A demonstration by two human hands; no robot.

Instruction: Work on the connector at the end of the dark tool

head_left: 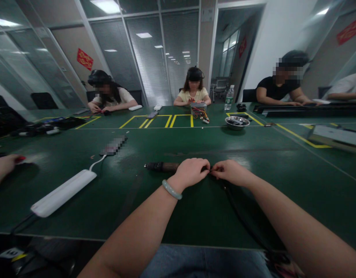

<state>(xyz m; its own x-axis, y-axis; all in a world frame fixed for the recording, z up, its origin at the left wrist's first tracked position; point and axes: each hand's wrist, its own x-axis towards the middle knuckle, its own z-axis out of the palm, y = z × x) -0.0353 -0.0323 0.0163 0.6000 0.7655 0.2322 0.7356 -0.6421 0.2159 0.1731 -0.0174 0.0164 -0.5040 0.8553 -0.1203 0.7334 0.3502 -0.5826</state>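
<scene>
A dark cylindrical tool (163, 166) with a narrow metal tip lies on the green table, its tip pointing left. My left hand (192, 171), with a pale bangle at the wrist, is wrapped over the tool's right end. Close beside it, my right hand (231, 172) pinches something small and dark at that end; the fingers hide most of it. From below my right hand a black cable (238, 212) runs down to the table's front edge.
A white power strip (64, 193) lies at left, cabled to a phone (114, 146). Farther back are a metal bowl (237, 122), a bottle (229, 97) and a wired metal box (198, 109). Several people sit around; another person's hand (7, 168) is at far left.
</scene>
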